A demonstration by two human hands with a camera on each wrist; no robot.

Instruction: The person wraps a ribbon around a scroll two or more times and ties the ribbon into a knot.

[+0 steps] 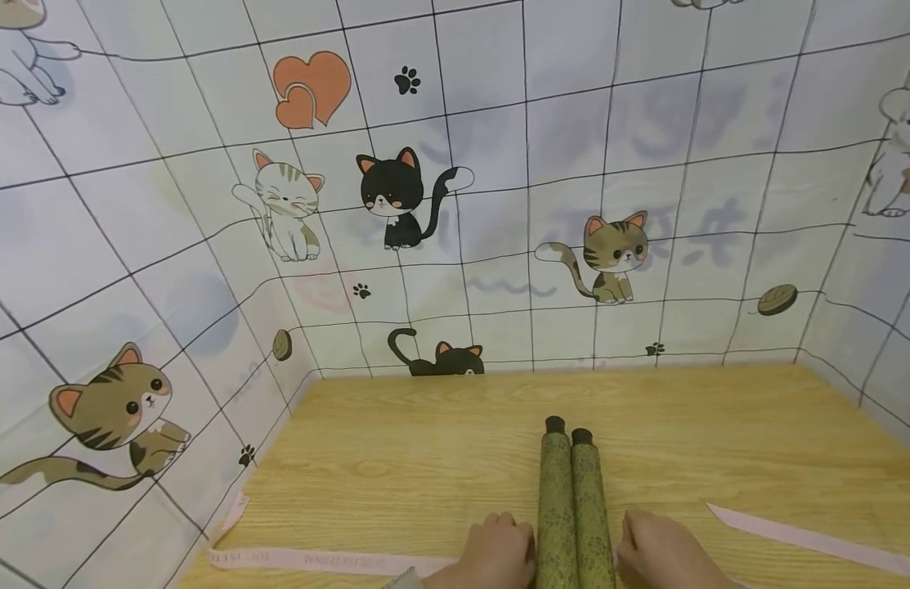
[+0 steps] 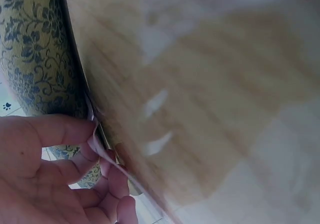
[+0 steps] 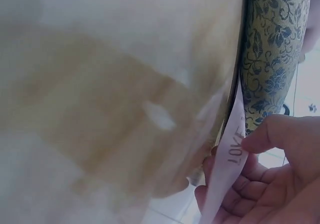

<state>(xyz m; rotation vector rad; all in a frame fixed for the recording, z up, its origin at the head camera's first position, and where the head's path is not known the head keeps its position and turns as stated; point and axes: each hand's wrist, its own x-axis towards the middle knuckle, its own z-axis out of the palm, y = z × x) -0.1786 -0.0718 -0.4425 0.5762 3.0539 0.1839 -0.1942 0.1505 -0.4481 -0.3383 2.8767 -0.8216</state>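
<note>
Two scrolls (image 1: 556,507) with dark end knobs lie side by side in the head view, pointing away from me. In the wrist views their green-gold covering (image 3: 272,39) shows a dark flower pattern. A pale pink printed ribbon (image 1: 337,561) stretches out to the left, and its other end (image 1: 808,537) to the right. My left hand (image 1: 499,552), left of the scrolls, pinches the ribbon (image 2: 100,146) close against them. On their right side my right hand (image 1: 664,552) pinches the ribbon (image 3: 227,159) between thumb and fingers. The scrolls' near ends are out of the head view.
The wood-grain table (image 1: 425,442) has cloth walls (image 1: 499,204) with printed cats and grid lines behind it and at both sides. At the left, the ribbon's tail bends up against the side wall.
</note>
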